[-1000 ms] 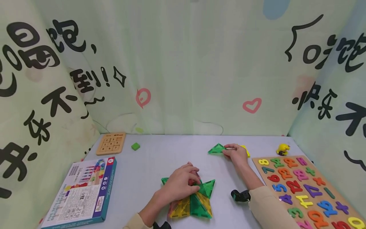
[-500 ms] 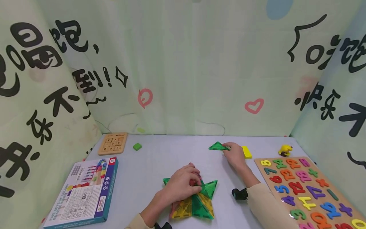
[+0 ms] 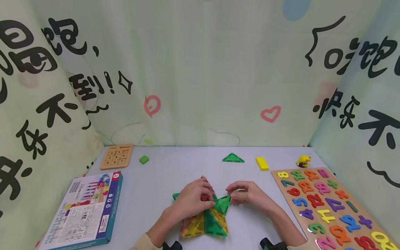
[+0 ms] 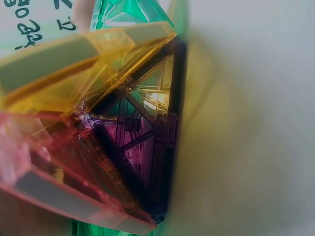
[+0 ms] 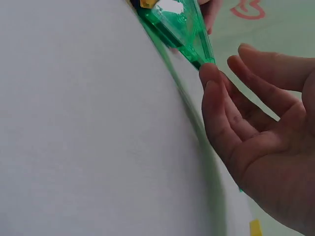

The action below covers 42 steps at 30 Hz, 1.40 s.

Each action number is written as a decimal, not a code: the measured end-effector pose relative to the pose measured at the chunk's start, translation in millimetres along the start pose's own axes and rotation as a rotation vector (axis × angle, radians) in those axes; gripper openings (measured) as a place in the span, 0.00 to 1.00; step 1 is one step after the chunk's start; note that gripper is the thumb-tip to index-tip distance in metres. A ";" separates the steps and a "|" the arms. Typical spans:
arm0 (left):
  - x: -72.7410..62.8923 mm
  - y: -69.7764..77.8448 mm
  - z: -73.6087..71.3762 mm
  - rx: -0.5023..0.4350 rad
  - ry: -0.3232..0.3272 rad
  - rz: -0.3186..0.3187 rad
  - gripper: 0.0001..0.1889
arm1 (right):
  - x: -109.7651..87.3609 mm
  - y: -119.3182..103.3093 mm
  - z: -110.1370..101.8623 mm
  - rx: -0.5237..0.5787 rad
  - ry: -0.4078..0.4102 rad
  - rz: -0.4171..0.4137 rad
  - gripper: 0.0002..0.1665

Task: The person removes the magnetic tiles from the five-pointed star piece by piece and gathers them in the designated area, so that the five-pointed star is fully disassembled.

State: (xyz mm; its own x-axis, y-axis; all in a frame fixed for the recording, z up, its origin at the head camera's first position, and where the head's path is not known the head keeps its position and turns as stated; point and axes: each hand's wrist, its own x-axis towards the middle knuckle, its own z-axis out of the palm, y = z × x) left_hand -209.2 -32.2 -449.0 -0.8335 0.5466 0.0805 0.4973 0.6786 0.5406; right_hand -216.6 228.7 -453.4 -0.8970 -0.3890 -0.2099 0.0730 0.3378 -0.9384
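Note:
A structure of translucent magnetic tiles [image 3: 215, 224], in green, yellow and pink, stands at the front middle of the table. My left hand [image 3: 193, 198] grips it from above at the left, covering much of its top. In the left wrist view its hollow underside [image 4: 138, 123] shows purple and yellow panels. At the structure's right tip is my right hand [image 3: 250, 196]; in the right wrist view the right hand [image 5: 266, 113] has its thumb touching the corner of a green tile [image 5: 182, 29], other fingers spread apart. A loose green triangle tile [image 3: 233, 158] lies flat farther back.
A yellow block [image 3: 262, 164] and a small yellow toy figure [image 3: 303, 161] sit at the back right, behind a number puzzle board [image 3: 325, 201]. On the left are a boxed toy [image 3: 81, 208], a wooden number tray [image 3: 117, 157] and a green block [image 3: 144, 159].
My right hand has let go of the loose green triangle at the back and come forward to the structure's right tip. The left hand keeps its hold.

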 end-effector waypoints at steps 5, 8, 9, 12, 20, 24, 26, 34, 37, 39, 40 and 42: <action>-1.9 -1.4 -0.3 -0.005 -0.004 0.010 0.05 | -0.5 9.2 8.6 0.131 0.011 0.037 0.24; -3.6 -2.2 0.3 -0.014 -0.003 0.015 0.05 | 0.3 11.7 10.8 0.142 0.009 0.048 0.22; -4.2 -2.4 0.4 -0.018 -0.003 0.014 0.05 | 0.2 11.6 11.4 0.142 0.009 0.053 0.21; -5.7 -3.1 0.2 -0.017 -0.002 0.018 0.05 | 0.0 11.6 13.5 0.142 0.013 0.051 0.20; -5.9 -6.9 -3.1 -0.005 -0.029 0.016 0.05 | 1.3 9.2 19.4 0.178 0.061 0.053 0.15; -5.5 -7.4 -4.3 0.000 -0.037 0.019 0.06 | 2.4 10.0 19.8 0.232 0.082 0.064 0.12; -5.8 -7.6 -4.2 0.000 -0.036 0.020 0.06 | 2.3 10.3 20.1 0.251 0.085 0.065 0.12; -4.7 -7.0 -2.1 0.012 -0.031 0.018 0.06 | 0.3 12.1 19.1 0.300 0.121 0.062 0.10; -2.7 -6.6 -1.8 0.025 -0.027 0.020 0.07 | 0.0 12.1 16.0 0.305 0.144 0.062 0.10; -2.1 -6.2 -2.0 0.029 -0.025 0.017 0.07 | 0.2 12.4 11.4 0.319 0.157 0.062 0.10; -2.2 -6.1 -2.2 0.027 -0.025 0.013 0.07 | -0.2 11.9 8.5 0.325 0.171 0.063 0.09; -2.0 -5.4 -2.1 0.026 -0.029 0.012 0.06 | -1.0 11.3 2.2 0.324 0.220 0.060 0.10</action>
State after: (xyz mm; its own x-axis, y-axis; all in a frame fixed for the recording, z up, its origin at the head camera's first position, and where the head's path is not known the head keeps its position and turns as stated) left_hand -210.7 -38.0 -450.3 -0.8202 0.5686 0.0623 0.5137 0.6844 0.5174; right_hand -213.9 231.0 -464.5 -0.9564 -0.1723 -0.2359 0.2303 0.0522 -0.9717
